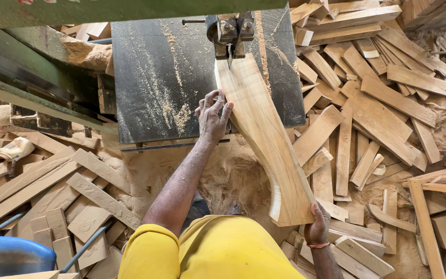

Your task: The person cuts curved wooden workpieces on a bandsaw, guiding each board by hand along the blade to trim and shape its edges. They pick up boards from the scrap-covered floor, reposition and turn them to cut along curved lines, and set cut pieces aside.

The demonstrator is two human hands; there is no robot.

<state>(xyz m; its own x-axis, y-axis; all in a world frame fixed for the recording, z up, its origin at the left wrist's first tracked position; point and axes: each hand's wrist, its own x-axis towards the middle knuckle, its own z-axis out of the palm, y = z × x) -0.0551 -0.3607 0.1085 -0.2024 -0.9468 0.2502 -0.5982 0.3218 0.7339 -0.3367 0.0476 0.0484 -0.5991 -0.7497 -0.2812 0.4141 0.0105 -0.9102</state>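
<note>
Left hand (212, 116) is pressing spread fingers on the curved plank (264, 139) near the saw blade (229, 54); right hand (318, 227) is gripping its near end, long axis running toward the blade.

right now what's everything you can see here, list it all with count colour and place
curved wooden plank: one, pale yellow-tan, lying on the saw table and overhanging its near edge
saw table: one, dark metal dusted with sawdust, top centre
blade guide: one, grey metal, at the plank's far end
machine frame: one, green, upper left
wood offcuts: many, tan, piled right and lower left
sawdust: heaps, tan, on the floor below the table
blue container: one, blue, bottom left corner
yellow shirt: one, bottom centre
left hand: pressing the plank's left edge on the table
right hand: gripping the plank's near end
</note>
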